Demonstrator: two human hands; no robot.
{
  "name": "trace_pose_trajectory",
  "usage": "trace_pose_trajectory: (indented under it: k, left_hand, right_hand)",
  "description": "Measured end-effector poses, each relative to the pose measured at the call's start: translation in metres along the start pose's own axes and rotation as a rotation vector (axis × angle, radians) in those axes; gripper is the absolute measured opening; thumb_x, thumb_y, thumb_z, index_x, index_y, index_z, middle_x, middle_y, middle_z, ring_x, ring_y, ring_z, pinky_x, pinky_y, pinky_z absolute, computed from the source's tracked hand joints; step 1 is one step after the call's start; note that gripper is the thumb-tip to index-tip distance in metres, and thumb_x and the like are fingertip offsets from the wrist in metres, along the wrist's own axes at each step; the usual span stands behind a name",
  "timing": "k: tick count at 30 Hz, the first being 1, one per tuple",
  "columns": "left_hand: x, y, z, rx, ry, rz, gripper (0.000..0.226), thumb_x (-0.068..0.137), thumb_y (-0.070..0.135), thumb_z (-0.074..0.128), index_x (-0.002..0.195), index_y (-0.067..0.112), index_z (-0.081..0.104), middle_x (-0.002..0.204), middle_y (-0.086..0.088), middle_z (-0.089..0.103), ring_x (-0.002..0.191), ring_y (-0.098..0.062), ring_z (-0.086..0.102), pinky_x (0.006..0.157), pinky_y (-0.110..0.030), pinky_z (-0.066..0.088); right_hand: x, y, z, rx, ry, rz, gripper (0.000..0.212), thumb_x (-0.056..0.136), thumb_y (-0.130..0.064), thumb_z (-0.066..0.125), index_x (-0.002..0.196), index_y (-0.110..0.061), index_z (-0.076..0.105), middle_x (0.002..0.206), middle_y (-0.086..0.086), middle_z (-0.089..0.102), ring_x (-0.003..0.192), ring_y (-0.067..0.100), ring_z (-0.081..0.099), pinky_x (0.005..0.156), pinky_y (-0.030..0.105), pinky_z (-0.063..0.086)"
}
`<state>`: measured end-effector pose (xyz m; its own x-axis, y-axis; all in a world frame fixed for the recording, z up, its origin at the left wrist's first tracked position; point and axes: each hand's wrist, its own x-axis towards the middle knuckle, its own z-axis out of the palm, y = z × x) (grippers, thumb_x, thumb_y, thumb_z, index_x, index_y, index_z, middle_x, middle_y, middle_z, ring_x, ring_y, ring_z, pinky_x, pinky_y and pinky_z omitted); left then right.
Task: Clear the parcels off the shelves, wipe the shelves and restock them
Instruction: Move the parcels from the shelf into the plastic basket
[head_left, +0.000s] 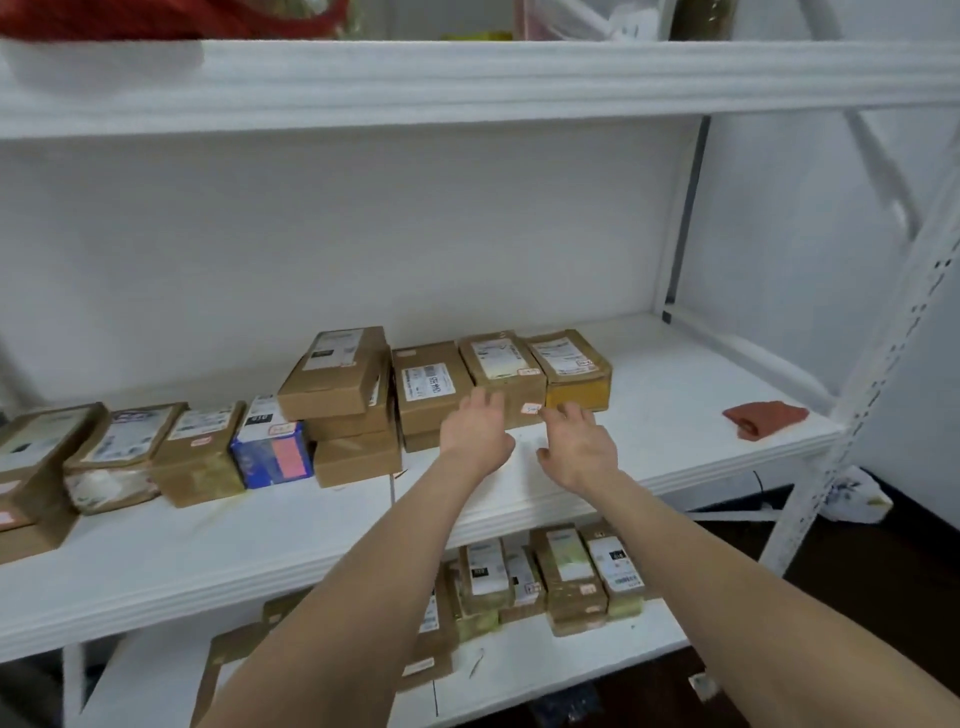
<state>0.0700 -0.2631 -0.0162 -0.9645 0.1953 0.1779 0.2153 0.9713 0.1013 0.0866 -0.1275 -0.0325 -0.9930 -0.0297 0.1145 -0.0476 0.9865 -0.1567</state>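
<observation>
So the parcel (501, 371) both hands are going for sits mid-row on the middle shelf (649, 415). It's squeezed between a labelled box (428, 384) on its left and a yellow-taped parcel (574, 374) on its right. The left hand (475, 434) is open, fingers straight, tips at the parcel's front face. The right hand (579, 447) is open too, fingers spread, just in front of the seam between that parcel and the yellow-taped one. Neither holds anything. It's a bit blurry, so I can't say whether the fingertips actually touch cardboard.

My guess is the clearing step: most of the row is on the shelf and only the right end is bare, with a red cloth (763, 420) lying there for wiping. Could be restocking though, can't rule it out. The next move needs 1 hand on each side of the parcel, and there's no gap beside it, so probably slide it forward first.

Hard to see: the leftmost parcels are cut off at the frame edge. The lower parcels (566, 577) are partly behind the 2 forearms. Stuff on the top shelf (467, 83) is only a cropped strip.
</observation>
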Motion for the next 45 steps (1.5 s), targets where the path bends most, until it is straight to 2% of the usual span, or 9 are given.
trace_pose_trajectory:
  k: [4, 10, 16, 23, 26, 33, 37, 43, 45]
  left_hand:
    - [0.037, 0.009, 0.009, 0.022, 0.034, -0.034, 0.06, 0.088, 0.026, 0.057, 0.142, 0.014, 0.032, 0.141, -0.011, 0.036, 0.123, -0.027, 0.044, 0.088, -0.037, 0.045]
    - [0.082, 0.009, 0.014, -0.013, 0.01, -0.229, 0.081, 0.081, 0.039, 0.068, 0.145, 0.014, 0.025, 0.144, -0.013, 0.034, 0.132, -0.029, 0.037, 0.103, -0.041, 0.039]
    - [0.116, 0.017, 0.021, -0.102, 0.0, -0.475, 0.071, 0.09, 0.055, 0.049, 0.143, 0.012, 0.029, 0.142, -0.014, 0.042, 0.134, -0.032, 0.035, 0.104, -0.047, 0.037]
    - [0.132, 0.054, 0.034, -0.077, 0.04, -0.627, 0.056, 0.093, 0.051, 0.044, 0.13, 0.009, 0.042, 0.129, -0.015, 0.051, 0.117, -0.033, 0.05, 0.092, -0.043, 0.046]
    - [0.131, 0.076, 0.036, -0.219, 0.08, -0.641, 0.048, 0.096, 0.039, 0.047, 0.132, 0.008, 0.04, 0.128, -0.015, 0.046, 0.111, -0.032, 0.054, 0.084, -0.04, 0.046]
    - [0.126, 0.083, 0.043, -0.673, 0.182, -0.805, 0.059, 0.091, 0.032, 0.059, 0.139, 0.005, 0.038, 0.125, -0.012, 0.057, 0.108, -0.026, 0.057, 0.089, -0.035, 0.048]
    - [0.121, 0.091, 0.055, -1.053, 0.095, -0.952, 0.043, 0.093, 0.045, 0.051, 0.112, 0.006, 0.053, 0.108, -0.011, 0.059, 0.098, -0.026, 0.056, 0.087, -0.033, 0.047]
    - [0.114, 0.099, 0.059, -1.331, 0.1, -1.038, 0.037, 0.095, 0.048, 0.048, 0.108, 0.014, 0.055, 0.09, -0.003, 0.061, 0.1, -0.026, 0.06, 0.095, -0.04, 0.049]
    - [0.11, 0.097, 0.051, -1.395, 0.1, -1.004, 0.037, 0.092, 0.047, 0.055, 0.111, 0.015, 0.057, 0.094, -0.005, 0.063, 0.096, -0.025, 0.061, 0.093, -0.039, 0.05]
  right_hand:
    - [0.034, 0.028, 0.002, 0.004, -0.002, 0.022, 0.047, 0.093, -0.029, 0.055, 0.136, -0.017, 0.04, 0.139, 0.009, 0.037, 0.127, 0.028, 0.039, 0.099, 0.038, 0.04]
    - [0.097, 0.061, 0.001, 0.054, 0.021, 0.033, 0.059, 0.09, -0.032, 0.059, 0.142, -0.018, 0.035, 0.148, 0.012, 0.029, 0.136, 0.031, 0.03, 0.105, 0.04, 0.035]
    - [0.147, 0.1, 0.004, 0.244, 0.075, 0.01, 0.06, 0.095, -0.04, 0.051, 0.146, -0.016, 0.029, 0.148, 0.013, 0.029, 0.135, 0.032, 0.03, 0.106, 0.042, 0.034]
    - [0.185, 0.15, 0.009, 0.544, -0.142, 0.185, 0.056, 0.095, -0.046, 0.052, 0.137, -0.011, 0.039, 0.136, 0.015, 0.049, 0.127, 0.037, 0.042, 0.101, 0.043, 0.04]
    - [0.193, 0.168, 0.007, 0.589, -0.149, 0.231, 0.055, 0.095, -0.047, 0.049, 0.134, -0.01, 0.043, 0.133, 0.016, 0.051, 0.123, 0.037, 0.046, 0.099, 0.044, 0.043]
    - [0.202, 0.211, 0.001, 0.639, -0.178, 0.286, 0.053, 0.093, -0.051, 0.051, 0.127, -0.011, 0.049, 0.127, 0.013, 0.055, 0.114, 0.033, 0.054, 0.094, 0.044, 0.047]
    - [0.198, 0.219, 0.005, 0.816, -0.255, 0.334, 0.063, 0.089, -0.053, 0.06, 0.129, -0.005, 0.051, 0.127, 0.015, 0.057, 0.114, 0.034, 0.056, 0.093, 0.039, 0.046]
    - [0.189, 0.221, 0.006, 1.131, -0.325, 0.399, 0.043, 0.087, -0.034, 0.067, 0.118, -0.005, 0.063, 0.112, 0.012, 0.068, 0.103, 0.029, 0.064, 0.093, 0.038, 0.052]
    - [0.189, 0.223, 0.0, 1.232, -0.338, 0.407, 0.034, 0.086, -0.029, 0.069, 0.111, -0.007, 0.066, 0.098, 0.009, 0.069, 0.088, 0.025, 0.066, 0.076, 0.032, 0.055]
